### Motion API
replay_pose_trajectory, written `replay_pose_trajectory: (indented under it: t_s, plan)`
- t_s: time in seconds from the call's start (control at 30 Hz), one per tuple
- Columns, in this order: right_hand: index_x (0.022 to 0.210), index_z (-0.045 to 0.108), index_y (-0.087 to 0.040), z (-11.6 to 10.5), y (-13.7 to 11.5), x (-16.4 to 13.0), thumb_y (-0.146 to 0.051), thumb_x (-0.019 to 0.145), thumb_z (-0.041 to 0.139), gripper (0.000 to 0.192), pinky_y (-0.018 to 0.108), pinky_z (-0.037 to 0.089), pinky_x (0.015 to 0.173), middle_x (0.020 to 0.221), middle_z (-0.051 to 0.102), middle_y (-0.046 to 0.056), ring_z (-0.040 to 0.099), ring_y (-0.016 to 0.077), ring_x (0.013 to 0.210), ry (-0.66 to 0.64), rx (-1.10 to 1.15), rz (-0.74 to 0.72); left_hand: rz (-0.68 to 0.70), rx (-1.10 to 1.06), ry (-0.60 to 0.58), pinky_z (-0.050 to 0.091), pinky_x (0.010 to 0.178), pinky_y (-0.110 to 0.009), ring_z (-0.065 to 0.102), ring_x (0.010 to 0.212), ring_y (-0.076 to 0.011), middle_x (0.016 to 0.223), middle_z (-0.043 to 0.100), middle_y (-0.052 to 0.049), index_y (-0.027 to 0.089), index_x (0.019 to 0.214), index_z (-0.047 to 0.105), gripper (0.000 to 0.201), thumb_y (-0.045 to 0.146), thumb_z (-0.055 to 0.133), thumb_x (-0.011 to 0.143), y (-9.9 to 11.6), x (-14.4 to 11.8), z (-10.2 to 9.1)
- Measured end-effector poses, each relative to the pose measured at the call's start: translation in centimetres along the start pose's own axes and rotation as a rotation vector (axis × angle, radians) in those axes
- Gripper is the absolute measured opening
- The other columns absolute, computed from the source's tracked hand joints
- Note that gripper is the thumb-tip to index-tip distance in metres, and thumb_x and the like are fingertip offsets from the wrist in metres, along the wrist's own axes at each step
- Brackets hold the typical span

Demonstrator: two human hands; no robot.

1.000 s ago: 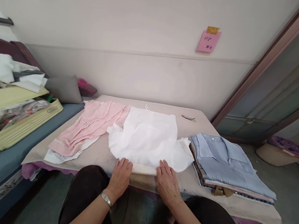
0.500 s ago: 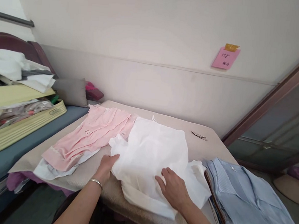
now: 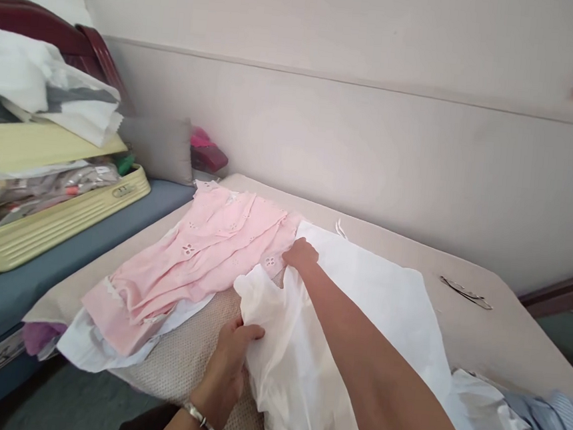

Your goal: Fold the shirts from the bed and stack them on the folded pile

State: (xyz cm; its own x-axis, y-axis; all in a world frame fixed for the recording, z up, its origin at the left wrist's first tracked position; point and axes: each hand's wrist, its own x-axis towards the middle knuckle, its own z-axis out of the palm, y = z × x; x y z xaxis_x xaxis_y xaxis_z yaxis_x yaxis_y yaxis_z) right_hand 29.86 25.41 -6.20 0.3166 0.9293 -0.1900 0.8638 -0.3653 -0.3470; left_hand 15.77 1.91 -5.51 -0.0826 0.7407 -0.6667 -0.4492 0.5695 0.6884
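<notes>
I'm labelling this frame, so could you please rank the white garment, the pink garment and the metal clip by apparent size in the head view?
1. White garment, nearest the camera, partly cut off.
2. Pink garment.
3. Metal clip, smallest.

Pale pinks, whites and beiges

A plain white garment [image 3: 372,316] fills the centre; left of it a pink garment [image 3: 197,254] with eyelet cut-outs, over beige cloth [image 3: 188,360]. Pale yellow case [image 3: 55,221] at left; lower right, seemingly striped blue shirts [image 3: 557,416].
</notes>
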Motion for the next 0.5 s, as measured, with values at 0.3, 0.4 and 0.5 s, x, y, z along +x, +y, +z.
replay_pose_trajectory:
  t_s: [0.3,0.4,0.5]
  plan:
    - [0.110,0.067,-0.016,-0.6,5.3,1.1,-0.032,0.093,0.067,0.023,0.036,0.055,0.084,0.111,0.069,0.011,0.068,0.0226,0.101,0.124,0.195,0.090,0.656,0.625,-0.183,0.052,0.077,-0.032,0.064,0.085,-0.0206,0.090,0.068,-0.004,0.024,0.086,0.052,0.018,0.010,0.046,0.077,-0.6,-2.2,1.4]
    - [0.120,0.064,-0.018,-1.3,10.1,0.6,-0.040,0.099,0.060,0.031,0.040,0.057,0.087,0.118,0.066,0.008,0.066,0.0193,0.099,0.153,0.271,0.133,0.929,1.019,-0.416,0.049,0.099,-0.038,0.061,0.115,-0.0232,0.122,0.067,-0.009,0.023,0.095,0.054,0.030,0.004,0.044,0.073,-2.0,-3.4,1.9]
    - [0.121,0.063,-0.018,-1.2,14.1,0.1,-0.041,0.099,0.061,0.032,0.040,0.057,0.087,0.120,0.065,0.008,0.065,0.0198,0.101,0.185,0.337,0.151,1.038,1.337,-0.665,0.034,0.120,-0.046,0.035,0.149,-0.0282,0.159,0.042,-0.009,0.020,0.122,0.056,0.061,0.001,0.049,0.065,-3.9,-3.7,2.2]
